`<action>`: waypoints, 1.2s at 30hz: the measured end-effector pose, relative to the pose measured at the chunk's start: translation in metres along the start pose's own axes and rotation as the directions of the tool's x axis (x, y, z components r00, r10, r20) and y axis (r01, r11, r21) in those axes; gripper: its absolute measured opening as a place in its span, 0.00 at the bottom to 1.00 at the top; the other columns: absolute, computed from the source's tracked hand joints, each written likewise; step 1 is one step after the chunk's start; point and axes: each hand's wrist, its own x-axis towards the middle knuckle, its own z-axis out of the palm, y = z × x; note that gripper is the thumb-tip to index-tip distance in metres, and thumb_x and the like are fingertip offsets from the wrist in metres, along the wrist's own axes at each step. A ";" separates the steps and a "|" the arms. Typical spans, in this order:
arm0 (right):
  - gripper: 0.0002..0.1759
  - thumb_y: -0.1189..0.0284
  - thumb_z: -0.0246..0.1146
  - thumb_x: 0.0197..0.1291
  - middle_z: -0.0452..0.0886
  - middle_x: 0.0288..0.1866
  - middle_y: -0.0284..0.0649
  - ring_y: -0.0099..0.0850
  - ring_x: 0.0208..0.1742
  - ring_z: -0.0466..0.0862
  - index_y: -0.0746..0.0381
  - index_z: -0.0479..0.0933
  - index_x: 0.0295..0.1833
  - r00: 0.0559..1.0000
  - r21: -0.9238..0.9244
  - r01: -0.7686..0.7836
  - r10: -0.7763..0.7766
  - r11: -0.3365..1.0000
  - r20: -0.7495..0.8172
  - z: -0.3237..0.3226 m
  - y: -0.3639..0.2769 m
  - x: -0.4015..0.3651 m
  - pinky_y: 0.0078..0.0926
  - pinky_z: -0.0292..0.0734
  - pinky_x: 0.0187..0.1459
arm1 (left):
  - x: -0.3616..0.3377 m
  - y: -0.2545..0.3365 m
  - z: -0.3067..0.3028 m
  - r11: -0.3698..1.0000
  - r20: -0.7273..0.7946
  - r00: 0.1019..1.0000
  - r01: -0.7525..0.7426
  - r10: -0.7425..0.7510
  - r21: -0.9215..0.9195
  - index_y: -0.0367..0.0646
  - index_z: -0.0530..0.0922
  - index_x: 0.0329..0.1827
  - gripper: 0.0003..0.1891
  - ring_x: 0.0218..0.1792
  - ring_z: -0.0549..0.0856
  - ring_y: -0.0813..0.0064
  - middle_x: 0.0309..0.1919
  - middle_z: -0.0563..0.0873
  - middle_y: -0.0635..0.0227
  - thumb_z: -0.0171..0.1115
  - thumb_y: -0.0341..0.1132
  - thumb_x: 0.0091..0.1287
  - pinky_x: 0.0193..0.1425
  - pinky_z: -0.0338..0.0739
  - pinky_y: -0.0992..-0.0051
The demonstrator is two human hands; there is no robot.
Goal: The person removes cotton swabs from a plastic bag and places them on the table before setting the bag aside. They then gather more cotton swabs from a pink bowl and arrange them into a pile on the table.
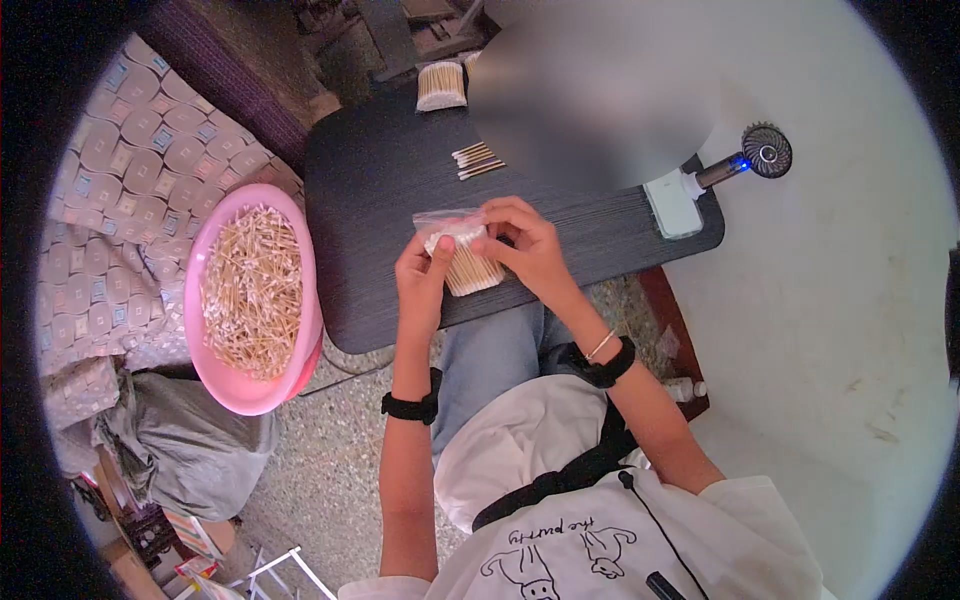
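One swab bundle (472,270) between left hand (420,285), right hand (528,245); pink basin (250,395) beside.

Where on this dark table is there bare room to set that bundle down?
The widest bare patch of the table lies between the pink basin and the loose swabs. A narrower strip runs between the right hand and the phone. Crowded under the left hand, around the bagged bundle.

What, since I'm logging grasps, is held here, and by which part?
A bagged bundle of cotton swabs: the left hand grips its side near the cotton tips, the right hand pinches the bag's upper edge.
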 end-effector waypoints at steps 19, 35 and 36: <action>0.09 0.73 0.70 0.50 0.77 0.45 0.37 0.24 0.41 0.77 0.63 0.81 0.37 0.995 -0.159 0.082 -0.073 0.984 0.065 0.001 -0.001 0.004 0.19 0.72 0.42 | -0.002 -0.001 0.004 0.997 -0.008 0.998 0.058 -0.058 0.054 0.38 0.78 0.48 0.15 0.37 0.80 0.84 0.38 0.83 0.70 0.56 0.41 0.70 0.42 0.75 0.82; 0.13 0.76 0.68 0.54 0.77 0.43 0.35 0.22 0.43 0.77 0.65 0.78 0.45 0.988 0.064 -0.134 0.139 0.989 -0.074 0.003 -0.012 0.003 0.19 0.75 0.45 | -0.006 0.004 0.005 1.000 -0.022 1.000 0.019 -0.019 -0.025 0.43 0.70 0.55 0.14 0.41 0.81 0.79 0.42 0.81 0.66 0.51 0.40 0.72 0.45 0.77 0.78; 0.15 0.77 0.67 0.54 0.76 0.44 0.35 0.22 0.43 0.77 0.66 0.76 0.48 0.979 0.105 -0.180 0.189 0.978 -0.082 0.004 -0.014 0.003 0.19 0.75 0.45 | -0.006 0.002 0.004 0.998 -0.017 0.999 0.034 -0.035 -0.053 0.44 0.69 0.55 0.14 0.40 0.81 0.79 0.42 0.81 0.66 0.51 0.40 0.72 0.44 0.77 0.79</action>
